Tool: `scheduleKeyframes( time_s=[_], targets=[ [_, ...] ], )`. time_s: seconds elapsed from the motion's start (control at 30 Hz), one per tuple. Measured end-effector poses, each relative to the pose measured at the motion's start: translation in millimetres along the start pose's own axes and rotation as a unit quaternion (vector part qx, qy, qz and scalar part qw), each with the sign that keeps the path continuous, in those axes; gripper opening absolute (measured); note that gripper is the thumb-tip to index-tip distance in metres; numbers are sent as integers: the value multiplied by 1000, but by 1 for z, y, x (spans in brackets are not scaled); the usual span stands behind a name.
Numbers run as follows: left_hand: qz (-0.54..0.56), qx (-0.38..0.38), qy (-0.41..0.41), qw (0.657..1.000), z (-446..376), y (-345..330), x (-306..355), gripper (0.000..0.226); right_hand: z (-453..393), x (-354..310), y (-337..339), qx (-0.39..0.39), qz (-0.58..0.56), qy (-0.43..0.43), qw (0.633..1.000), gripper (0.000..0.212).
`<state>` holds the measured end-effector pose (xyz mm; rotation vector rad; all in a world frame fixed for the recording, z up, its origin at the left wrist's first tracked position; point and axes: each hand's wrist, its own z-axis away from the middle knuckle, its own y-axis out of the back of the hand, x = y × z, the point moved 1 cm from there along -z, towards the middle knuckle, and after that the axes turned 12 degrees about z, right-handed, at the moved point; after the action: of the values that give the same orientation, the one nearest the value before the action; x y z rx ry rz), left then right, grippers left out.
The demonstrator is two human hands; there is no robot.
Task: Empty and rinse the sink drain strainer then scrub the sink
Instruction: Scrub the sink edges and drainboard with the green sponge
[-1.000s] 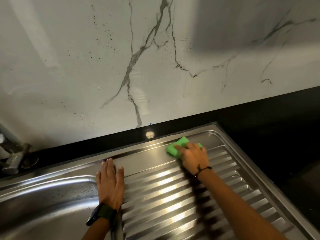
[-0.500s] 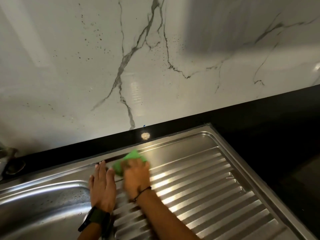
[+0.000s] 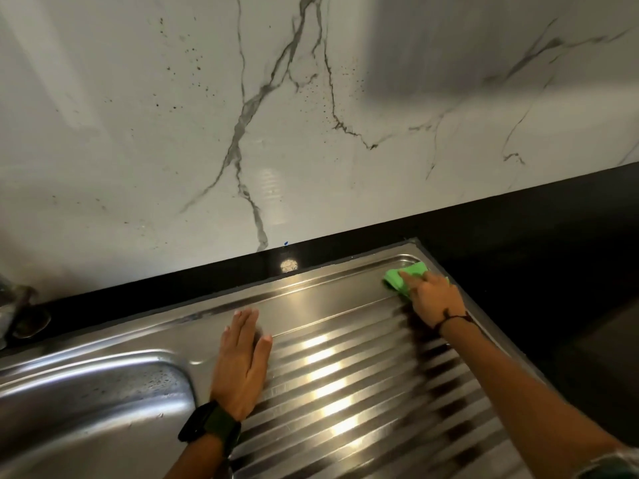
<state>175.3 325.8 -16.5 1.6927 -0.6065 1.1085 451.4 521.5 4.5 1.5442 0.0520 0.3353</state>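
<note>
A stainless steel sink fills the lower view, with its basin (image 3: pixel 86 402) at the left and a ribbed drainboard (image 3: pixel 345 375) at the right. My right hand (image 3: pixel 434 299) presses a green sponge (image 3: pixel 403 276) against the drainboard's far right corner. My left hand (image 3: pixel 242 361) lies flat, fingers together, on the steel between the basin and the ribs. A dark watch sits on that wrist. The drain strainer is out of view.
A tap base (image 3: pixel 20 316) stands at the far left on the black countertop (image 3: pixel 536 257). A white marble-patterned backsplash (image 3: pixel 311 115) rises behind the sink. The black counter continues to the right of the drainboard.
My right hand has swept the green sponge from beside my left hand back along the drainboard's rear edge to the far right corner. My left hand stays flat in place.
</note>
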Motion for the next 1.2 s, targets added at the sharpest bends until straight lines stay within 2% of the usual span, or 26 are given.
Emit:
scheduleKeyframes(
  time_s=[0.07, 0.13, 0.2, 0.27, 0.33, 0.4, 0.47, 0.53, 0.63, 0.7, 0.8, 0.9, 0.97, 1.1, 1.2],
  targets=[
    [63, 6, 17, 998, 4, 1, 4, 49, 4, -8, 3, -14, 5, -22, 1000, 48],
    [127, 14, 39, 991, 7, 4, 5, 44, 19, -43, 9, -5, -20, -22, 1000, 45],
    [172, 23, 56, 983, 10, 9, 6, 46, 47, -100, 13, 8, -106, 15, 994, 36],
    [213, 47, 73, 973, 13, 12, 6, 49, 81, -171, 21, -6, -211, 82, 974, 29],
    [259, 74, 89, 959, 18, 15, 3, 41, 114, -235, 28, -31, -200, 194, 960, 31],
    [308, 93, 110, 940, 23, 19, -1, 34, 132, -262, 33, -19, -174, 250, 952, 33],
    [281, 81, 114, 949, 33, 22, -1, 34, 132, -250, 31, 18, -129, 280, 951, 33],
    [202, 50, 92, 974, 43, 19, 2, 37, 123, -206, 22, 53, -99, 264, 958, 38],
    [117, 16, 61, 991, 55, 5, 8, 39, 94, -93, 4, 52, -79, 110, 989, 42],
    [97, 3, 48, 994, 66, 2, 12, 40, 86, -7, -4, 8, -31, 10, 999, 47],
    [137, 5, 64, 989, 80, 1, 19, 38, 94, 44, -10, -38, -11, -41, 998, 49],
    [187, 22, 78, 979, 93, 0, 27, 38, 111, 10, -10, -32, -8, -40, 999, 50],
    [201, 18, 77, 976, 100, -2, 29, 39, 128, -29, -5, -22, -37, -4, 999, 48],
    [238, 43, 86, 967, 102, -5, 30, 39, 173, -132, 14, -5, -114, 138, 984, 50],
    [264, 57, 88, 959, 99, -4, 26, 34, 203, -195, 22, -11, -170, 222, 960, 43]
  ],
)
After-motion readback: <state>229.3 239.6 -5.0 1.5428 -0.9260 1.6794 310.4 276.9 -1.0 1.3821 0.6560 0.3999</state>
